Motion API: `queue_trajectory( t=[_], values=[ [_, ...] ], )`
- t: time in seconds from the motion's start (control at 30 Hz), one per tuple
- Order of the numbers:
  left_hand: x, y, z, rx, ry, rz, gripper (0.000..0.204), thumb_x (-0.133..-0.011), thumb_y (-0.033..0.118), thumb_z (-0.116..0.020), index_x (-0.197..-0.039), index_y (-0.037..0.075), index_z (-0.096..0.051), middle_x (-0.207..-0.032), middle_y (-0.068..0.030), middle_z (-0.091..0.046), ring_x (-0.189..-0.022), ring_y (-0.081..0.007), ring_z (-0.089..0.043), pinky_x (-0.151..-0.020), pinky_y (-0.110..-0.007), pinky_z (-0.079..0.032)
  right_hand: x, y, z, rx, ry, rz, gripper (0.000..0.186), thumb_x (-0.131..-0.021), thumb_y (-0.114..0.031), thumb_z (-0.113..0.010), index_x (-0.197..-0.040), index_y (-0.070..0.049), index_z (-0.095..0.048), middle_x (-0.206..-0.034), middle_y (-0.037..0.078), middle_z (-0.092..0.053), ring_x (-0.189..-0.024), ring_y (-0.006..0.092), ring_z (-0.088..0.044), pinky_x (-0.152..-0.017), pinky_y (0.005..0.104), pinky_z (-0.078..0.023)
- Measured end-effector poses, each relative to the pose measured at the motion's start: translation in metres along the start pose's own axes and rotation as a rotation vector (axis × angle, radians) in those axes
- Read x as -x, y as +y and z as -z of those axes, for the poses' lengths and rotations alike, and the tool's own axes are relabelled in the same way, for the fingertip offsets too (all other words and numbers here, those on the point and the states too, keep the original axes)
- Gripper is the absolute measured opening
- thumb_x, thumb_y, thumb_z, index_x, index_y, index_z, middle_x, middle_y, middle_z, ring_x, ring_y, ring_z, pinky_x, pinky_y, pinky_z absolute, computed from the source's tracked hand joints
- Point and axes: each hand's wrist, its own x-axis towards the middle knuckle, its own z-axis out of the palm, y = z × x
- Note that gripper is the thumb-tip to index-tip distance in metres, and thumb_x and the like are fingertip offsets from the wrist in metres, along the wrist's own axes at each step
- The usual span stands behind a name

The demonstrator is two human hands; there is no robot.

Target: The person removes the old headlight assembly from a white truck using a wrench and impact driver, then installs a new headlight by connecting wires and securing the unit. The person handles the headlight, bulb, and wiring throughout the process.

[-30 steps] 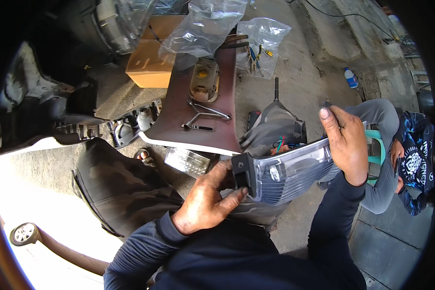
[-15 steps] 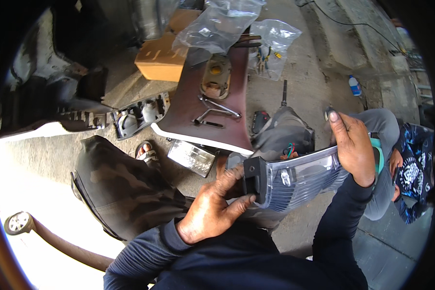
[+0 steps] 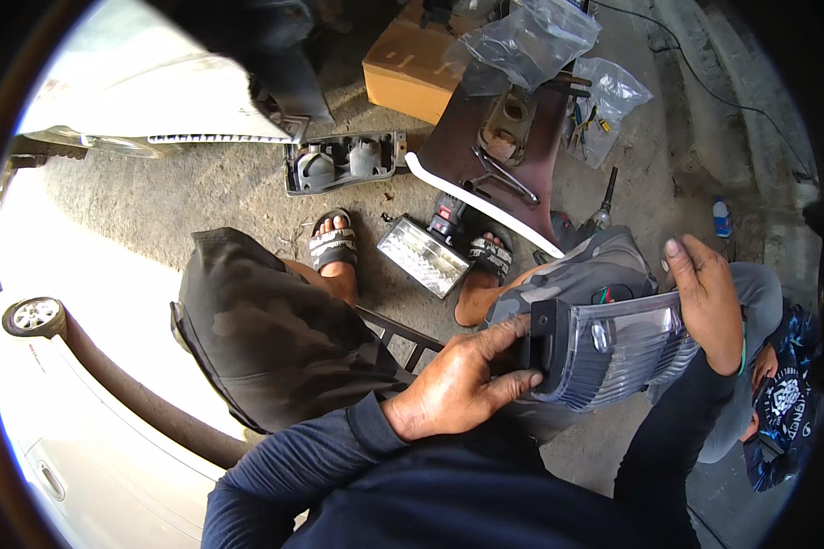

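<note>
A vehicle lamp with a clear ribbed lens and a black end piece lies across my lap, tilted up to the right. My left hand grips the black end, thumb below and fingers above, some hidden behind it. Beside the lamp's right end is my right hand, raised with its fingers drawn together. A tiny pale spot shows at its fingertips, too small to name. Coloured wires show behind the lamp's upper edge. On the ground between my feet lies a rectangular headlight with a clear lens.
A maroon body panel ahead carries wrenches and an old lamp housing. Around it are a cardboard box, plastic bags, and a grey lamp housing. Another person sits at right; a white car stands left.
The view has shifted leftward, bringing more of the white car and both my feet into sight. My left hand keeps its grip on the lamp; my right hand stays by its right end.
</note>
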Motion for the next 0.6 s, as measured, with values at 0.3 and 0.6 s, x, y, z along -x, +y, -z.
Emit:
queue_trajectory(
  t=[0.3,0.6],
  values=[
    [0.004,-0.010,-0.005,0.024,0.056,-0.273,0.059,-0.099,0.015,-0.077,-0.151,-0.001,-0.052,-0.120,-0.0197,-0.075,-0.109,-0.0262,-0.074,-0.096,-0.039,-0.058,-0.084,-0.191,-0.058,-0.098,-0.496,1.008,0.028,-0.101,-0.022,-0.065,-0.107,0.004,-0.068,-0.097,0.025,-0.072,-0.096,0.0418,-0.071,-0.086,0.0496,-0.054],
    [0.006,-0.022,0.009,0.004,0.079,-0.277,0.051,-0.094,0.010,-0.075,-0.135,-0.014,-0.056,-0.122,-0.0326,-0.069,-0.117,-0.0461,-0.068,-0.103,-0.047,-0.054,-0.194,-0.241,-0.356,0.547,-0.802,0.833,0.030,-0.085,-0.015,-0.072,-0.108,0.002,-0.079,-0.114,0.025,-0.077,-0.111,0.0396,-0.074,-0.094,0.0476,-0.059]
  ],
)
